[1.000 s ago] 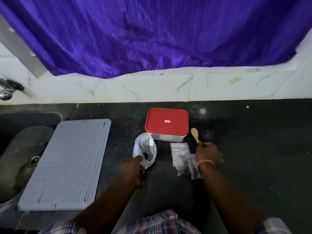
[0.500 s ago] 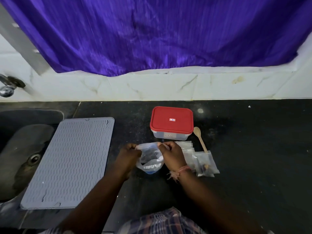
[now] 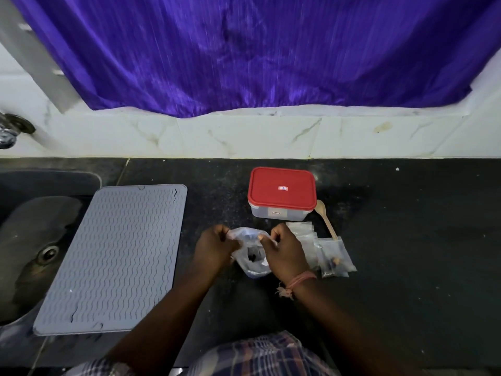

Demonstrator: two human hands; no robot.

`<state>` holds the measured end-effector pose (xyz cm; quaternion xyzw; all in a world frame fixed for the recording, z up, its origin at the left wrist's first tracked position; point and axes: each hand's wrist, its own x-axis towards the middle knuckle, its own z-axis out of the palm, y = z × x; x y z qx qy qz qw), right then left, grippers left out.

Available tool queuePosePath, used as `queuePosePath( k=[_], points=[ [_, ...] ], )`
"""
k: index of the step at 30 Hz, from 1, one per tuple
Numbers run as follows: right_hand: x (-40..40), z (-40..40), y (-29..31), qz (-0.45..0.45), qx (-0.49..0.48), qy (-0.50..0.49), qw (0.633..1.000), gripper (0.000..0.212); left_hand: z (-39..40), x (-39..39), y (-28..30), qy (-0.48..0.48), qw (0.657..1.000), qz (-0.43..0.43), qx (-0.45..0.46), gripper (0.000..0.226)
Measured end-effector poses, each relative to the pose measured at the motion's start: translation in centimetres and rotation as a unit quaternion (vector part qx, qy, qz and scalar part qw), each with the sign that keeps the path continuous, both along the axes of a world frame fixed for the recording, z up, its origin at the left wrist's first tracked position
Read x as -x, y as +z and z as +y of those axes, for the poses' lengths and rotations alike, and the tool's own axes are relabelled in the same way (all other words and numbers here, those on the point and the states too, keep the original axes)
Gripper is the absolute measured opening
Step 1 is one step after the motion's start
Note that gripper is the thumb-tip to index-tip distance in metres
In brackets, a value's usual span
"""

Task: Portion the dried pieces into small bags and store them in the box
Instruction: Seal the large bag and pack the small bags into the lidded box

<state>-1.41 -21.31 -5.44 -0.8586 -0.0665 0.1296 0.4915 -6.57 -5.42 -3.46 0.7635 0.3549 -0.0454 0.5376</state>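
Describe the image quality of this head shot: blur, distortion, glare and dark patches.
Head view: the purple curtain is streaked with motion blur; wide-angle distortion bends the white marble backsplash. The red-lidded plastic box and grey ribbed silicone mat look fairly sharp. The black speckled countertop is dim. The left hand and right hand pinch the clear plastic bag, whose film shows pale sheen.

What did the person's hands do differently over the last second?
The right hand let go of the wooden spoon, moved left and now pinches the plastic bag rim opposite the left hand, pulling its mouth open. The red-lidded box, small bags and grey mat stayed put.
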Motion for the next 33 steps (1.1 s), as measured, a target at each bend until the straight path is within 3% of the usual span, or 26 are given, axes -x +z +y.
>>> queuePosePath(
  k=[2, 4, 5, 7, 14, 17, 19, 21, 23, 26, 29, 31, 33],
  points=[
    [0.1, 0.0, 1.5, 0.151, -0.142, 0.033, 0.978, 0.028, 0.7, -0.1, -0.1, -0.023, 0.991, -0.014, -0.133, 0.004],
    [0.4, -0.1, 2.5, 0.313, -0.295, 0.059, 0.901, 0.015, 0.8, -0.4, 0.1, -0.025, 0.977, -0.047, -0.206, 0.004],
    [0.4, -0.1, 2.9, 0.350, -0.337, 0.060, 0.872, 0.015, 0.6, -0.6, 0.2, -0.029, 0.972, -0.063, -0.224, 0.005],
    [0.3, 0.2, 3.2, 0.367, -0.368, 0.051, 0.853, 0.028, 0.3, -1.0, -0.1, -0.030, 0.975, -0.074, -0.210, 0.008],
    [0.0, 1.3, 2.8, 0.334, -0.254, 0.097, 0.903, 0.052, 1.2, -0.9, -0.4, 0.017, 0.999, -0.028, -0.022, 0.018],
    [-0.4, 2.2, 2.5, 0.247, -0.164, 0.102, 0.950, 0.035, 1.2, -0.8, -0.5, 0.036, 0.996, -0.051, 0.057, 0.019],
    [-1.3, 2.5, 2.0, 0.145, -0.074, 0.069, 0.984, 0.021, 1.1, -1.0, 0.3, 0.033, 0.980, -0.081, 0.179, 0.018],
    [-2.2, 2.2, 1.3, 0.065, -0.005, 0.000, 0.998, 0.015, 1.5, -1.1, 1.1, 0.020, 0.932, -0.122, 0.342, 0.025],
    [-2.9, 1.9, 0.7, 0.021, 0.032, -0.064, 0.997, 0.011, 1.7, -1.0, 1.8, -0.011, 0.904, -0.137, 0.404, 0.031],
    [-3.2, 1.9, 0.7, -0.025, 0.057, -0.115, 0.991, 0.016, 1.4, -0.5, 1.8, -0.023, 0.939, -0.086, 0.332, 0.034],
    [-2.9, 2.3, 0.6, -0.047, 0.037, -0.143, 0.988, 0.019, 1.2, -0.8, 1.3, -0.037, 0.992, 0.002, 0.118, 0.036],
    [-2.5, 2.6, 0.4, -0.040, -0.005, -0.124, 0.991, 0.020, 1.4, -1.3, 0.7, -0.056, 0.997, 0.037, -0.046, 0.025],
    [-1.8, 2.8, 0.5, -0.028, -0.039, -0.046, 0.998, 0.024, 1.9, -1.5, 0.2, -0.020, 0.986, 0.039, -0.159, 0.015]
  ],
)
